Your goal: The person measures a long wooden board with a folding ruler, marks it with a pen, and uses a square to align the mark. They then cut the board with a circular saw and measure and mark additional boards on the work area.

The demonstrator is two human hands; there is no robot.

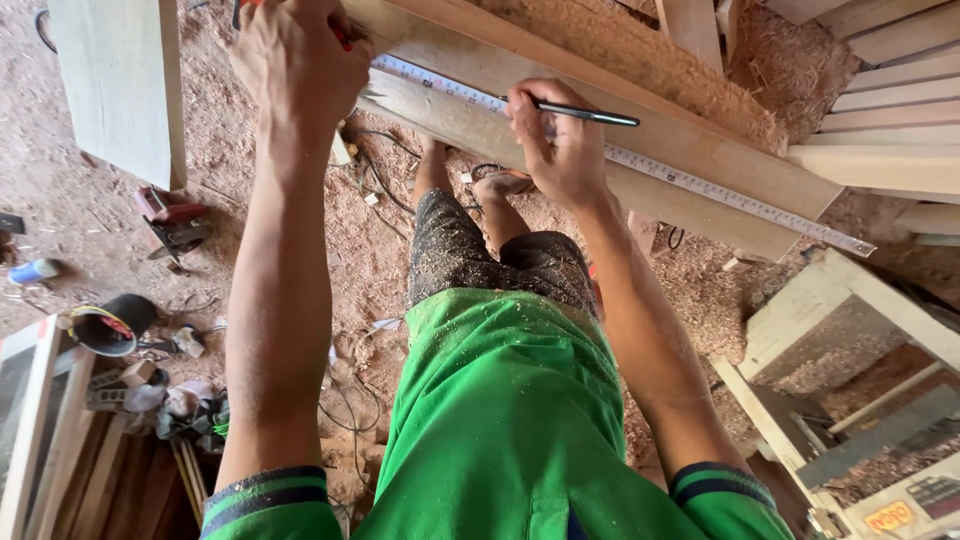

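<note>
Wood plank (pixel 640 150) lies diagonally across the top of the view, running from upper left to right, with a steel tape measure blade (pixel 700 185) stretched flat along its face. Left hand (pixel 300 60) is clamped over the plank's left end, where the tape starts; its fingers wrap something with a red edge, likely the tape case, but that is mostly hidden, so I can't be sure. Right hand (pixel 560 145) rests on the plank mid-length, fingers pinched narrow on a dark pencil (pixel 585 113), the shaft pointing right and the tip hidden under the fingers near the tape's edge.

Marking step, as I read it. To do it well:
- keep the blade flat and taut, no bow, parallel to the plank's edge
- left hand pins the zero end hard, no creep
- pencil tip tight against the blade edge, short crisp tick, not a smear
- read the graduation from directly above, since the head angle is oblique
- heel of the right hand stays planted on the wood for steadiness

Sawdust (pixel 330 250) covers the floor, and cables (pixel 385 185) trail by the feet, so footing needs care. A power tool (pixel 175 225) lies on the floor to the left, well apart.
</note>
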